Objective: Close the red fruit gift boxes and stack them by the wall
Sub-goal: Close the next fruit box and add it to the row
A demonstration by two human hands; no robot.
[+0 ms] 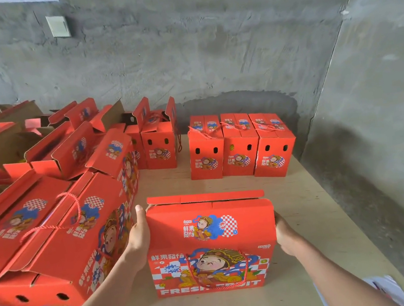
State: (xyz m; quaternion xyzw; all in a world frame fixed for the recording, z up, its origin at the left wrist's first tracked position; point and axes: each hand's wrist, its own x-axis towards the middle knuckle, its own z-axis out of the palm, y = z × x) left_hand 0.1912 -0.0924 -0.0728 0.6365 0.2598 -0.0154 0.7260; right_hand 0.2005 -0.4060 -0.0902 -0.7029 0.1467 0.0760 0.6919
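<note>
I hold a red fruit gift box [210, 232] between both hands, low over the wooden floor [304, 190]. Its near top flap is folded down; a narrow strip stands up along the far top edge. Its rope handle hangs down the front. My left hand [138, 239] presses flat on the box's left side, thumb pointing up. My right hand [285, 235] presses on the right side, its fingers partly hidden by the box. Three closed red boxes [238, 145] stand in a row by the concrete wall [207, 48].
Several open red boxes [70, 150] with raised flaps crowd the left side. A large one [52, 241] lies right next to my left arm. One open box [159, 145] stands left of the closed row. White paper [386, 287] lies at the bottom right.
</note>
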